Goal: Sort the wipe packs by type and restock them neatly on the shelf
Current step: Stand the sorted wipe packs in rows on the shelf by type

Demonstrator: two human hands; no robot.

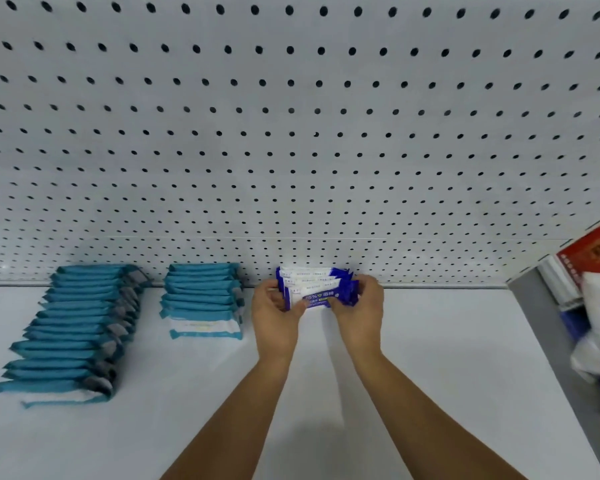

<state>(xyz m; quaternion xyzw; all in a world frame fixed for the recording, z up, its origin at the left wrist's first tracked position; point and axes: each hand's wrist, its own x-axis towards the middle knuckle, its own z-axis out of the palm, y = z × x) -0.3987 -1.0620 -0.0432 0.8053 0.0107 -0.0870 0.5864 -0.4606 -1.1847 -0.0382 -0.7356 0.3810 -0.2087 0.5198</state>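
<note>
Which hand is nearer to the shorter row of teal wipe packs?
Left. The left hand grips the left end of the blue packs, just right of the shorter teal row; the right hand grips their right end, farther away.

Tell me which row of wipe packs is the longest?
The teal row farthest left: it reaches far nearer the shelf's front than the short teal row or the dark-blue packs.
</note>
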